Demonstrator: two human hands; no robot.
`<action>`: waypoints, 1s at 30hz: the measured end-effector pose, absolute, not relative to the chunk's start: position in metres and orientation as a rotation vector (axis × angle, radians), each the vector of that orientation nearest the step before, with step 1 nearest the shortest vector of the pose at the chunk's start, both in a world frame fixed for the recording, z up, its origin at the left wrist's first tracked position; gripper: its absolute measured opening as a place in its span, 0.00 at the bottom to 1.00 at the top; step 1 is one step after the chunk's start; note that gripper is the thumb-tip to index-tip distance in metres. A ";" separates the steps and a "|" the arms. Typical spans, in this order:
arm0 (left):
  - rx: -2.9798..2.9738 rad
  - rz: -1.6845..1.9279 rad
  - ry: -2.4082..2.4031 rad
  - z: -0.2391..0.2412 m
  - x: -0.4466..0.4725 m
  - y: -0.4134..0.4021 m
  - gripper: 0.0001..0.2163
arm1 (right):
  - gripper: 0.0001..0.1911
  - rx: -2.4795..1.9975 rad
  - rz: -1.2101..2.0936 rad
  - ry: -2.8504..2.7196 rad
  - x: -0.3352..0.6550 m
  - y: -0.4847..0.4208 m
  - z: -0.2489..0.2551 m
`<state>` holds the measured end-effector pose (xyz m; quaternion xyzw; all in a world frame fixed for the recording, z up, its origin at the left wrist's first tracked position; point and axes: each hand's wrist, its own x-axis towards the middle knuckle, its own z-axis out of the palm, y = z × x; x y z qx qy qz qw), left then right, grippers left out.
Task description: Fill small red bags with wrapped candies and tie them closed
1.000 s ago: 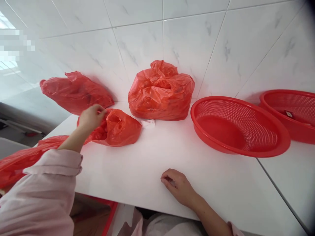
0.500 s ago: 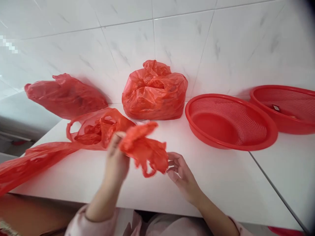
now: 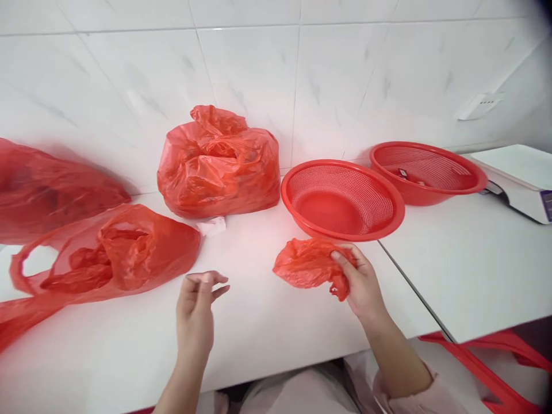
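Note:
A crumpled red plastic bag [image 3: 304, 263] is gripped in my right hand [image 3: 360, 282], thumb on top, just above the white table in front of the near red basket [image 3: 332, 215]. Away from it, my left hand [image 3: 198, 305] hovers over the table with curled fingers, the tips apart and nothing between them. Left of that hand lies an open red plastic bag [image 3: 159, 253] with crumpled red plastic inside and a loop handle. Behind it stands a full, knotted red bag [image 3: 224, 178], its contents hidden.
Another full red bag [image 3: 56, 184] leans on the tiled wall at left. A second red basket [image 3: 431, 192] holding small items stands at right, beside a white scale [image 3: 513, 178]. A seam [image 3: 414, 287] crosses the white table. Below its edge is a red stool [image 3: 487, 368].
The crumpled bag has passed from my left hand to my right and moved right. My left hand has let go. The view has turned right, bringing the scale into sight.

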<state>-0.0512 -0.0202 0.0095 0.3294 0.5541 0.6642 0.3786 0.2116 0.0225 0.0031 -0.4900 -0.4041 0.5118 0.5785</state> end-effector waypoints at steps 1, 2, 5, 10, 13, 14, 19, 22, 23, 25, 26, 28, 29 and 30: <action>1.053 1.649 1.427 0.012 -0.040 -0.022 0.09 | 0.12 -1.161 1.188 -1.040 0.209 0.019 0.007; 1.268 1.579 1.419 0.015 -0.027 -0.023 0.13 | 0.11 -1.167 1.208 -1.143 0.205 0.015 0.011; 1.518 1.337 1.397 0.019 -0.002 -0.020 0.17 | 0.11 -1.095 1.359 -1.363 0.195 0.005 0.018; 1.258 1.362 1.549 0.007 -0.032 -0.014 0.05 | 0.12 -1.071 1.527 -1.199 0.213 0.005 0.010; 1.079 1.461 1.622 -0.008 -0.060 -0.015 0.08 | 0.13 -1.034 1.492 -1.058 0.229 0.007 0.000; 1.025 1.474 1.631 -0.012 -0.066 -0.016 0.10 | 0.13 -1.022 1.495 -1.006 0.231 0.008 -0.002; 0.904 1.339 1.576 -0.020 -0.066 -0.016 0.17 | 0.15 -0.926 1.607 -0.717 0.233 0.011 0.006; 0.937 1.172 1.541 -0.018 -0.067 -0.006 0.19 | 0.16 -0.864 1.615 -0.610 0.237 0.015 0.021; 0.953 1.141 1.549 -0.017 -0.071 -0.002 0.19 | 0.16 -0.847 1.620 -0.594 0.239 0.016 0.026; 0.978 1.175 1.616 -0.015 -0.077 0.003 0.19 | 0.16 -0.825 1.616 -0.556 0.243 0.016 0.034; 0.990 1.245 1.672 -0.013 -0.079 0.004 0.18 | 0.15 -0.819 1.598 -0.535 0.243 0.016 0.037; 1.004 1.454 1.799 -0.007 -0.072 -0.002 0.15 | 0.14 -0.813 1.528 -0.489 0.238 0.013 0.042; 1.041 1.568 1.843 -0.003 -0.063 -0.008 0.13 | 0.13 -0.808 1.490 -0.468 0.232 0.011 0.043; 1.127 1.663 1.864 0.001 -0.050 -0.016 0.10 | 0.13 -0.800 1.465 -0.456 0.224 0.007 0.045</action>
